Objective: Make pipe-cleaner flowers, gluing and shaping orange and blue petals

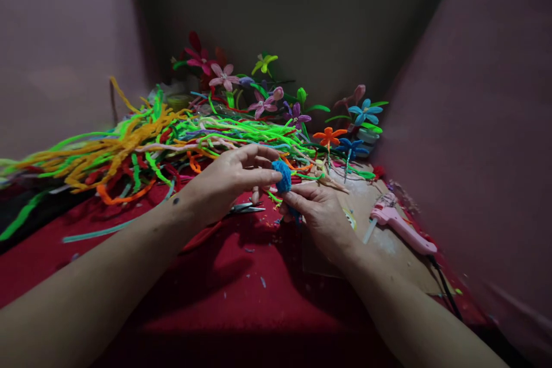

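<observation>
A small blue pipe-cleaner piece (282, 176), bunched like a flower bud, is held up over the red cloth between my two hands. My left hand (237, 175) pinches its upper left side with thumb and fingertips. From below, my right hand (317, 213) grips its lower end, and a bit of blue shows under those fingers. Scissors (248, 207) lie on the cloth beneath my left hand, their blades pointing right and their handles mostly hidden by the hand and wrist.
A heap of loose pipe cleaners (142, 144) spreads across the left and middle. Finished pipe-cleaner flowers (224, 77) stand behind it. On the right, a pink glue gun (403, 227) with a black cord rests on cardboard (388, 259). Small scraps dot the red cloth (241, 305).
</observation>
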The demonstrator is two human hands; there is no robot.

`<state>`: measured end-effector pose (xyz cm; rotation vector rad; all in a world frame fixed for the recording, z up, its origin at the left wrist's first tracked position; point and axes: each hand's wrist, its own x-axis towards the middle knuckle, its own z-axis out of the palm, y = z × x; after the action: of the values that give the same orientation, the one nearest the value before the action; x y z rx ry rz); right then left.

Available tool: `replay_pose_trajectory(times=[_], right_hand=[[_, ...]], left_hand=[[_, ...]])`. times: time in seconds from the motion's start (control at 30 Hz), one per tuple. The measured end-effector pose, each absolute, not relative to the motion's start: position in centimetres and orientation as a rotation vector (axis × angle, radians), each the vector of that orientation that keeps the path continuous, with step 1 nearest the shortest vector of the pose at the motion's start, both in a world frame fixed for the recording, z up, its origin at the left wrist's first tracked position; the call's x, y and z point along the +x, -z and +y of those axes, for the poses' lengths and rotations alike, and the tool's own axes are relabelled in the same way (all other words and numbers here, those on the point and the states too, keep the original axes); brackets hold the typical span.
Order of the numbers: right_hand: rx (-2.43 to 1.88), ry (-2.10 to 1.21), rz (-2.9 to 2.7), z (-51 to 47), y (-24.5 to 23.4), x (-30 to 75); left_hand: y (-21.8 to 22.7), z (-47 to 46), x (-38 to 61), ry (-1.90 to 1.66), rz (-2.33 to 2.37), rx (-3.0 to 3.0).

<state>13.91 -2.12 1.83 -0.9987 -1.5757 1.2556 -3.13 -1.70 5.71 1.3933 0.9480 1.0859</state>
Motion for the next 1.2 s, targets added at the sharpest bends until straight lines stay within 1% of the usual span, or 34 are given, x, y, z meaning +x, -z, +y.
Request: replay_pose_trajectory(times=[0.27,0.33,0.47,0.7,0.9,0.97,1.2], right_hand=[[-1.049,-0.935,-1.822,-2.3,-1.4,14.0],[-1.054,-0.916,-1.832,-2.3,-1.3,14.0],[-1.019,-1.061,-1.773,-2.3,-1.8,14.0],[-0.890,-1.409,-1.578,-1.9,-2.1,14.2],[-0.878,-1.410,-1.346,-2.0,-1.8,13.9],[-0.893,-1.312,-1.349,-2.2,-1.8,13.8],[-0.926,-0.675,-1.734,-2.4,-1.4,14.0]], left_hand=[[-5.8,-2.2,-2.8,-1.074,1.058,1.512],[-5.8,-2.2,-3.0,-1.071,1.053,1.548],[-5.9,-2.0,-3.4,-1.052,1.053,1.572],[-6.1,-1.9,-3.8,-1.031,1.011,1.597],[-6.3,-2.0,-3.8,-1.073,1.022,1.663],[-6.3,-2.1,-3.8,-1.099,1.021,1.668],[-6.1,-2.3,-3.4,-1.109,1.044,1.605]])
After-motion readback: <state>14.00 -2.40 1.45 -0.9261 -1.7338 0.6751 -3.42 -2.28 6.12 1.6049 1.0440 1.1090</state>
